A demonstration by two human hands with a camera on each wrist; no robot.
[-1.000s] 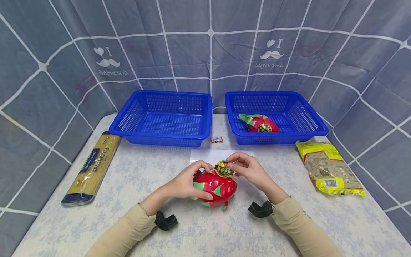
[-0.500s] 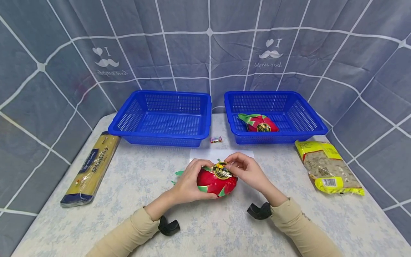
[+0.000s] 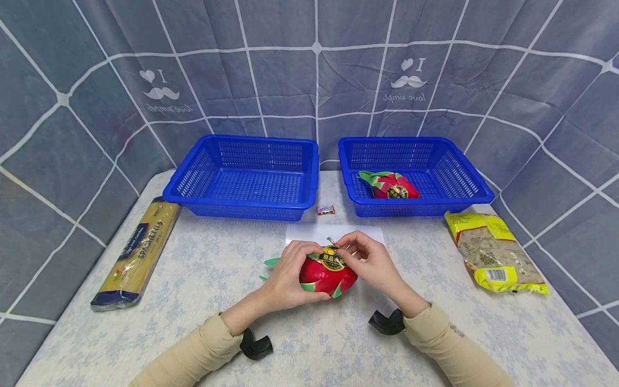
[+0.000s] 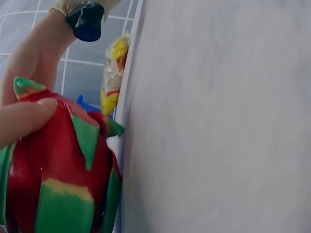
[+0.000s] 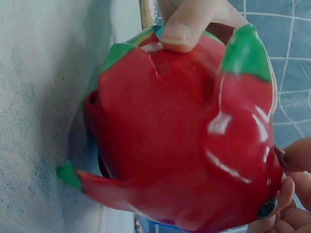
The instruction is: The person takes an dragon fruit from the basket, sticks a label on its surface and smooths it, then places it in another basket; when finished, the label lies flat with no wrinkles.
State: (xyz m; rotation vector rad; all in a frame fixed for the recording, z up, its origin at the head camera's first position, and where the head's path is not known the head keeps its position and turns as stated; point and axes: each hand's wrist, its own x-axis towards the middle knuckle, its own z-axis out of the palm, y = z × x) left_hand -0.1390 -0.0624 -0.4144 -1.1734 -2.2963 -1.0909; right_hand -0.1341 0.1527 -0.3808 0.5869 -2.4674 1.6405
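A glossy red dragon fruit (image 3: 325, 278) with green scale tips lies near the middle of the table. My left hand (image 3: 289, 278) grips it from the left, thumb along the near side and fingers over the top. A round black-and-gold sticker (image 3: 331, 258) with yellow lettering sits on its upper face. At the sticker's right edge, my right hand (image 3: 372, 262) pinches with thumb and forefinger. The left thumb (image 4: 29, 119) presses on the red skin in the left wrist view. In the right wrist view, fingertips of the right hand (image 5: 296, 194) touch the fruit's edge; the sticker's face is hidden there.
Two blue baskets stand at the back: the left basket (image 3: 242, 205) and the right basket (image 3: 416, 208), which holds another dragon fruit (image 3: 394, 185). A small candy (image 3: 326, 209) and white paper (image 3: 309, 232) lie between. Spaghetti (image 3: 137, 258) lies left, a yellow bag (image 3: 495, 252) right.
The dragon fruit has been turned and shifted slightly, its green leaves now showing on the left. The sticker, earlier raised at the right fingers, now lies flatter on the fruit's top.
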